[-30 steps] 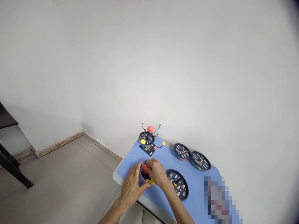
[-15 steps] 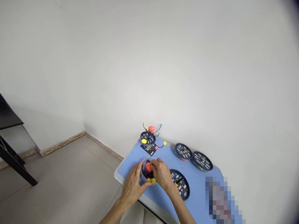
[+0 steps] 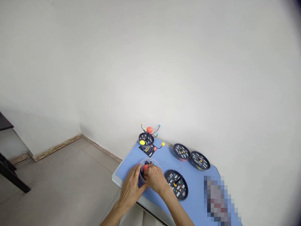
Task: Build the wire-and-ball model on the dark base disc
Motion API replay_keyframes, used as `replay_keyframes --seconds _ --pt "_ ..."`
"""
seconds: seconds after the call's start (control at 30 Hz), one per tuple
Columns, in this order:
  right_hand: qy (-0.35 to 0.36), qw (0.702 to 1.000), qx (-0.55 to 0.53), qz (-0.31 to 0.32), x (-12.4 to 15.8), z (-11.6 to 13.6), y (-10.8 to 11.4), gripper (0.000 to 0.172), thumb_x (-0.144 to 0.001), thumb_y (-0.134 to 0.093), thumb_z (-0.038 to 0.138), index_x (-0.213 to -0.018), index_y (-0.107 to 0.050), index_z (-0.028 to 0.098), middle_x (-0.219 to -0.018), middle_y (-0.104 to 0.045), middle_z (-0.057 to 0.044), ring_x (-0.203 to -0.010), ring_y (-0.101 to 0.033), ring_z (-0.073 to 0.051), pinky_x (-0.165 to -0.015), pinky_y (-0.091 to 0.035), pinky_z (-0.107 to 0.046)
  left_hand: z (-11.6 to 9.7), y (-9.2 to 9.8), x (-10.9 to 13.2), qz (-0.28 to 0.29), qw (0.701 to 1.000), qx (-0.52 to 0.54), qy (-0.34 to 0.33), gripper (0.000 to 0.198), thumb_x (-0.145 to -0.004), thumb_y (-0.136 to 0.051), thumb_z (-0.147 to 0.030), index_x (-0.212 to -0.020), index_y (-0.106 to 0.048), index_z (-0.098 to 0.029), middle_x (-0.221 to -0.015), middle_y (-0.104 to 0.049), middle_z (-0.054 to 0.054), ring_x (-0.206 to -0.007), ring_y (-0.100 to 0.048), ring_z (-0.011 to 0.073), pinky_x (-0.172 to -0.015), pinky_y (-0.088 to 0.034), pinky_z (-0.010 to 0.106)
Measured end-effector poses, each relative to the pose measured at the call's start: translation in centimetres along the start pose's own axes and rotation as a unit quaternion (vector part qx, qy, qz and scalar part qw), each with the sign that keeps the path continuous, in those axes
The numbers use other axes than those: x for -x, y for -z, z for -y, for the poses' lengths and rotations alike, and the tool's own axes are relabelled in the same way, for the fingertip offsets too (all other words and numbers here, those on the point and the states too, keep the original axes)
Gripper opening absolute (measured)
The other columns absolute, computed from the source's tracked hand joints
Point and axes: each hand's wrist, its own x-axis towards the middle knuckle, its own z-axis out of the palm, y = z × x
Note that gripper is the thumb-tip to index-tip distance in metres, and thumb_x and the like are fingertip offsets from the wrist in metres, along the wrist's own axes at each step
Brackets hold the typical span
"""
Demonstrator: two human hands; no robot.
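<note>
My left hand (image 3: 132, 185) is curled round the near-left side of a clear plastic bowl (image 3: 157, 162), thumb along the front. In the bowl lie a red ball (image 3: 145, 167) and black plastic parts. My right hand (image 3: 154, 178) reaches into the bowl from the right, its bent fingers closed beside the red ball; what they grip is hidden. To the right of the hand lies a round black lid (image 3: 180, 192) with printed labels and a yellow crescent.
At the back of the blue table (image 3: 169, 157) stands an assembled planet model (image 3: 146, 138) with a red ball and curved arms, over a dark printed card (image 3: 150, 151). Two lidded bowls, one nearer (image 3: 182, 152) and one farther right (image 3: 200, 160), sit by the wall. A pixelated patch covers the right side.
My right hand has moved left and deeper into the bowl, covering its front part. The yellow balls there no longer show. The whole view has shifted slightly.
</note>
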Motion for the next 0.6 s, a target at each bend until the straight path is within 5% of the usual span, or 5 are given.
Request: replay_keyframes --seconds 0.37,0.6 --pt "-0.002 1.0 -0.024 -0.008 -0.1 0.0 -0.1 0.023 -0.081 -0.05 0.007 -0.091 -0.07 0.014 -0.097 -0.072 -0.016 -0.092 -0.065 -0.025 -0.076 -0.041 -0.031 0.5 -0.3 0.0 -0.016 1.0 -0.01 -0.021 0.065 -0.088 -0.058 -0.033 -0.146 -0.029 -0.026 -0.14 -0.054 0.012 -0.129 -0.052 0.0301 -0.104 -0.047 0.051" --pt "-0.021 0.984 -0.164 -0.071 0.4 -2.1 -0.5 0.02 -0.076 -0.05 0.006 -0.07 -0.065 0.018 -0.082 -0.069 -0.006 -0.074 -0.06 -0.016 -0.067 -0.037 -0.026 0.3 -0.4 0.0 -0.024 1.0 -0.013 -0.012 0.071 -0.085 -0.063 -0.035 -0.146 -0.028 -0.028 -0.141 -0.053 0.011 -0.129 -0.052 0.0303 -0.103 -0.047 0.05"
